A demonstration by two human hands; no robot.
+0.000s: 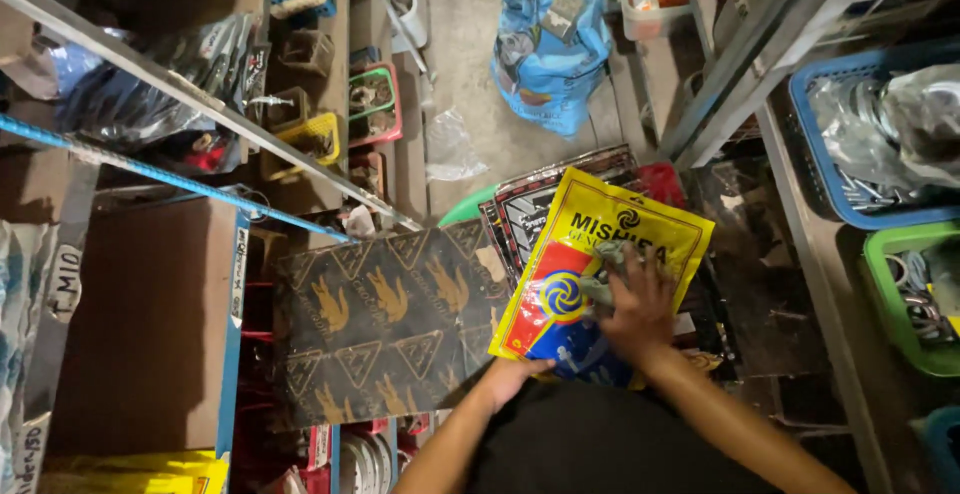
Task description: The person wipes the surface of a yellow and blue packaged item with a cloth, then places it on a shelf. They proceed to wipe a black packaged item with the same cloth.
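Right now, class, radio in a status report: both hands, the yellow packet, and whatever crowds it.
Right hand flat on yellow packet, cloth under fingers. Left hand pinching packet's bottom edge. Dark patterned box against its left side; other packets underneath.

To your left lies a dark flat pack [385,319] printed with gold animal figures inside triangles, and beside it stands a brown cardboard box [150,329] with a blue edge. Ahead of you, on the bare concrete floor [470,44], a blue plastic bag [550,54] sits open near a crumpled clear wrapper [450,149], with small red, green and yellow crates [372,104] lined up along the left shelving. To your right, a blue basket [830,169] holds something wrapped in clear plastic, and a green basket [890,299] just below it holds metal rings.
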